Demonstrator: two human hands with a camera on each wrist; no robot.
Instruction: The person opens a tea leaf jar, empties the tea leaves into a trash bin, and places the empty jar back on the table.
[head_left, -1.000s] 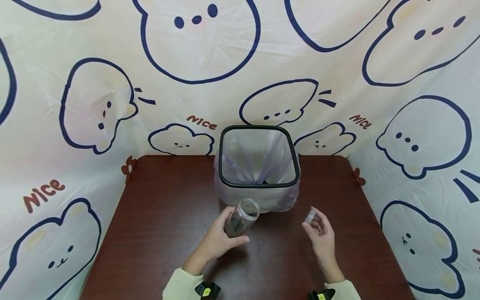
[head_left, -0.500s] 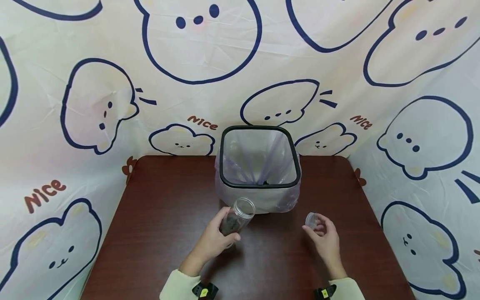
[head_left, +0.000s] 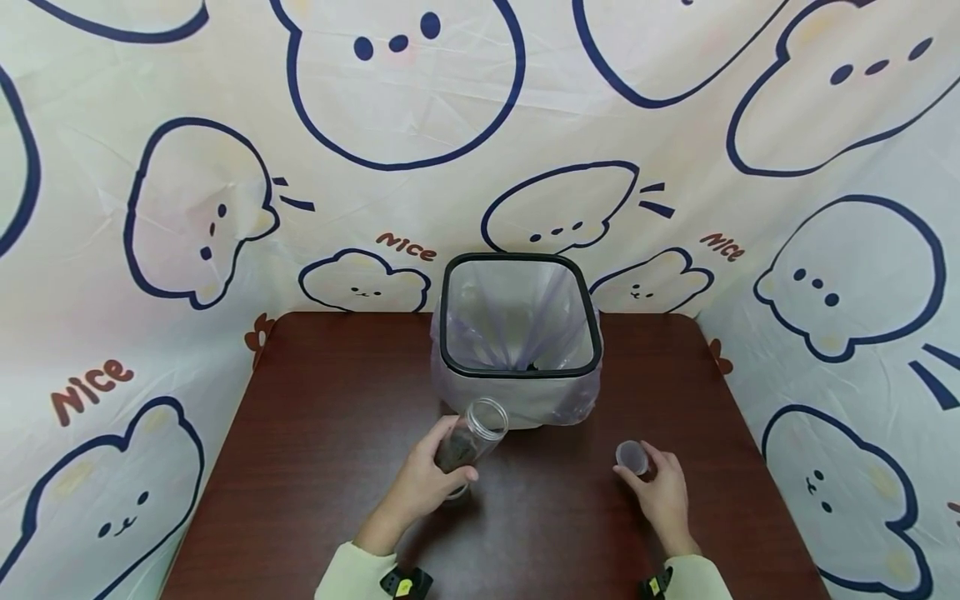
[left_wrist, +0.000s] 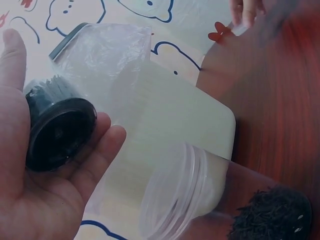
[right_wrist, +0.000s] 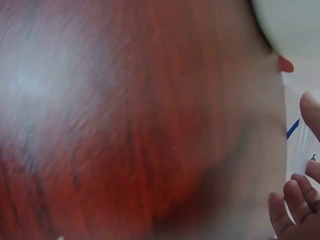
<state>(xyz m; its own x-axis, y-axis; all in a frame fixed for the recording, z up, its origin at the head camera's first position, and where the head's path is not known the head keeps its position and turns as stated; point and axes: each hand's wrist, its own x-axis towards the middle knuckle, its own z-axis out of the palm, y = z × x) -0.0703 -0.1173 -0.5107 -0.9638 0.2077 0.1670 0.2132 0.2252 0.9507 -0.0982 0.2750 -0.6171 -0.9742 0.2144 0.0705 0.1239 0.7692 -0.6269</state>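
While the left hand (head_left: 422,482) grips the clear jar (head_left: 471,443), the right hand (head_left: 664,495) pinches a lid (head_left: 632,457).
Uncapping looks done; tilted in front of the bin (head_left: 525,396), the jar calls for steady handling.

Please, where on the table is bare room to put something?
The table is bare left of the bin and left hand, between jar and lid, and right of the right hand. Crowded: just before the bin, at the jar.
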